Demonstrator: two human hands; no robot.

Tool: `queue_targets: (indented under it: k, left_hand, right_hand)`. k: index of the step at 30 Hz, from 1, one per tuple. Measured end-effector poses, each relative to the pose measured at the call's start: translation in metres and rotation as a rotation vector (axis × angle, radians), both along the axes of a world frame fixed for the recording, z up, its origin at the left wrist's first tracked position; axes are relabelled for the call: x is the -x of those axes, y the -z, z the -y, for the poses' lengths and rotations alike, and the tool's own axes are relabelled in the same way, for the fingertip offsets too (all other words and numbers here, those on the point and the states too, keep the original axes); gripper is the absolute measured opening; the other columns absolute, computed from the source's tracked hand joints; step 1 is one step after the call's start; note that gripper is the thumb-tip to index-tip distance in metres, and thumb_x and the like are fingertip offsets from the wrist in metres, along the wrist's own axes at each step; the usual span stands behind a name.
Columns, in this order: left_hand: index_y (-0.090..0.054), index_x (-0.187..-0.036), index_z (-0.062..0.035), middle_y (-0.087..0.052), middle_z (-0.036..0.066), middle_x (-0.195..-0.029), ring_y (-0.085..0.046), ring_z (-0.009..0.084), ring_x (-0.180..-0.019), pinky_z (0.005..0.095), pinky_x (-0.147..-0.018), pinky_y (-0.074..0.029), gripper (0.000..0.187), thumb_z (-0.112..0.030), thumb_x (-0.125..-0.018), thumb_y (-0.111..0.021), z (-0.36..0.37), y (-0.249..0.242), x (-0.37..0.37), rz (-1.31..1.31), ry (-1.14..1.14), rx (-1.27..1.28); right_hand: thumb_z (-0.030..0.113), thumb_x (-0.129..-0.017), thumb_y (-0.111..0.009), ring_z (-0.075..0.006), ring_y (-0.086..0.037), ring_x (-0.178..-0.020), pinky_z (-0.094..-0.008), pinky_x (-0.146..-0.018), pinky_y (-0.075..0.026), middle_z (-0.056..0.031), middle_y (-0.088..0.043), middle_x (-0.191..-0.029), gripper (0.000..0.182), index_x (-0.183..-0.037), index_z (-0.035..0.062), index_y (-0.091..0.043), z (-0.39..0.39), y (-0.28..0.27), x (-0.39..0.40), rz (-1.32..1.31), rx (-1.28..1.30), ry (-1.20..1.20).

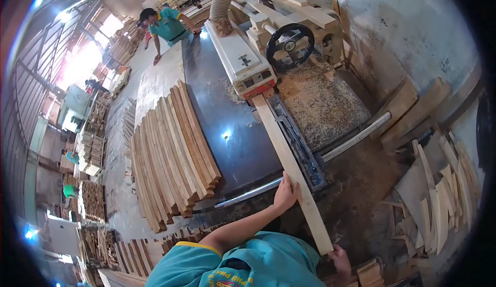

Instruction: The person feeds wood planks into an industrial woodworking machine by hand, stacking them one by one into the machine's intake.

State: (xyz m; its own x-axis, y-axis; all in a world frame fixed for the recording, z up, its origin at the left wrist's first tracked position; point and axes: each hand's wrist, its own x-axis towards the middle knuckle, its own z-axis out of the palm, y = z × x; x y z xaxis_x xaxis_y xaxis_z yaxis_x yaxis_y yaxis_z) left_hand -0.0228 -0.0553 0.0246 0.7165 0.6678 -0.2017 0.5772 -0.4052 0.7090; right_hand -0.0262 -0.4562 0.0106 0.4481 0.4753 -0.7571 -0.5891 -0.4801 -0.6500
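Note:
A long pale board (293, 168) runs from under the red-edged front of the white machine housing (240, 59) down toward my body. My left hand (285, 194) is against the board's left edge near its middle, fingers on the wood. At the board's near end, my right hand (339, 260) grips the end corner. The far end of the board is hidden under the housing. Left of the board, a row of curved wooden strips (170, 152) lies side by side on the dark machine table (222, 116).
A black handwheel (290, 47) and a sawdust-covered plate (325, 103) are right of the housing. A co-worker (166, 24) leans over the table's far end. Offcuts (444, 199) are piled at the right. A metal bar (250, 194) runs along the near table edge.

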Motion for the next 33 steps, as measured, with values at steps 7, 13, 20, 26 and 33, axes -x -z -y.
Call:
queue_targets:
  k: [7,13,20,26,33]
  left_hand:
    - [-0.019,-0.150,0.0181,-0.057,0.029,-0.115,-0.061,0.0424,-0.098,0.0485,-0.086,-0.051,0.082,-0.036,-0.101,-0.057,-0.013,0.000,-0.007,0.096,0.040,-0.034]
    - [-0.026,-0.146,0.0198,-0.058,0.027,-0.111,-0.057,0.0424,-0.103,0.0476,-0.089,-0.047,0.079,-0.032,-0.099,-0.062,-0.073,0.018,-0.030,0.093,0.014,-0.207]
    - [-0.034,-0.143,0.0189,-0.059,0.024,-0.113,-0.057,0.0390,-0.106,0.0475,-0.091,-0.044,0.076,-0.034,-0.096,-0.063,-0.156,0.009,-0.064,0.035,-0.024,-0.282]
    - [-0.038,-0.141,0.0175,-0.061,0.024,-0.114,-0.059,0.0384,-0.108,0.0463,-0.091,-0.047,0.075,-0.032,-0.093,-0.067,-0.201,0.015,-0.086,0.030,-0.078,-0.315]
    - [-0.037,-0.142,0.0162,-0.062,0.025,-0.119,-0.060,0.0400,-0.111,0.0479,-0.092,-0.048,0.078,-0.037,-0.093,-0.067,-0.261,0.013,-0.108,-0.053,-0.086,-0.288]
  right_hand:
    - [0.025,-0.100,-0.064,-0.0117,-0.059,-0.072,-0.0297,-0.065,-0.050,-0.0035,-0.066,-0.091,0.040,-0.128,-0.0022,-0.058,0.002,0.026,0.015,0.155,-0.015,0.130]
    - [0.018,-0.102,-0.060,-0.0085,-0.061,-0.080,-0.0261,-0.068,-0.051,-0.0019,-0.066,-0.101,0.036,-0.135,0.0037,-0.058,-0.059,0.033,0.019,0.056,0.049,0.261]
    - [0.020,-0.101,-0.064,-0.0143,-0.061,-0.093,-0.0309,-0.081,-0.049,-0.0058,-0.067,-0.109,0.036,-0.128,-0.0038,-0.061,-0.141,0.081,0.006,0.136,-0.113,0.464]
    - [0.033,-0.105,-0.058,-0.0161,-0.065,-0.091,-0.0335,-0.082,-0.051,-0.0102,-0.071,-0.102,0.039,-0.114,-0.0040,-0.067,-0.183,0.082,-0.018,0.405,-0.051,0.159]
    - [0.046,-0.110,-0.033,-0.0130,-0.057,-0.054,-0.0296,-0.053,-0.046,-0.0060,-0.069,-0.068,0.062,-0.078,0.0049,-0.065,-0.271,0.018,-0.038,0.330,-0.011,-0.085]
